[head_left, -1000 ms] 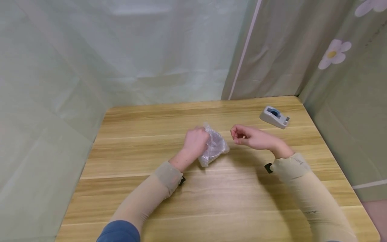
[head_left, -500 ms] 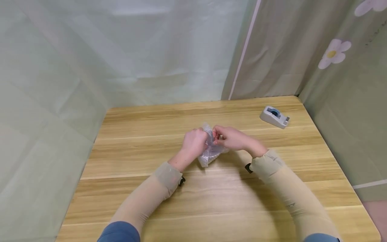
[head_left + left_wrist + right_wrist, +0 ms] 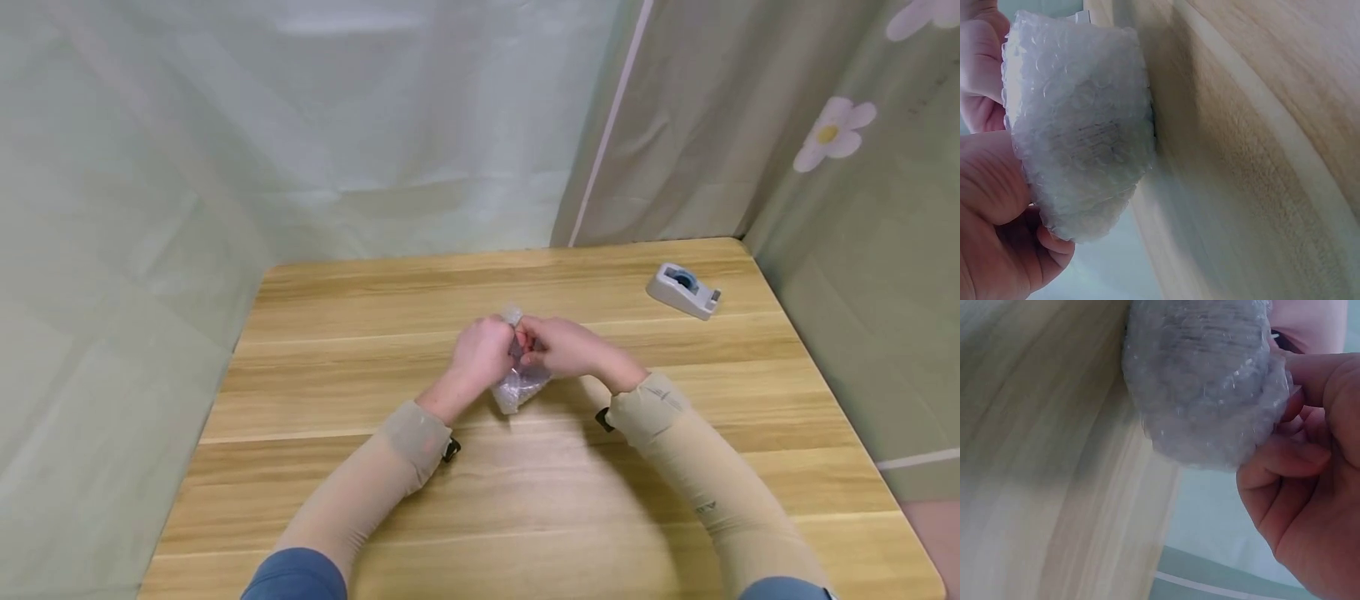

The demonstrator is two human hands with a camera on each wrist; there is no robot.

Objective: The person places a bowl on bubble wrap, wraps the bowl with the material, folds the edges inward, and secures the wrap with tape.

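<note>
A bundle of clear bubble wrap (image 3: 517,388) stands on the wooden table, with faint dark lines showing through it in both wrist views; its contents cannot be told. My left hand (image 3: 482,354) holds its left upper side, fingers curled at the wrap's edge (image 3: 1079,119). From the right, my right hand (image 3: 566,348) meets the bundle's top, close to the left hand. In the right wrist view, the right thumb and curled fingers (image 3: 1272,472) pinch at the wrap's edge, where a small clear strip (image 3: 1294,391) shows. Both hands hide much of the bundle's top.
Toward the back right corner of the wooden table (image 3: 360,375) sits a grey tape dispenser (image 3: 682,291) with a blue roll core. Pale curtains (image 3: 420,125) hang behind the table and along both sides.
My right hand has moved left from beside the bundle onto its top, meeting the left hand. The left hand has stayed almost still on the wrap. The tape dispenser has not moved.
</note>
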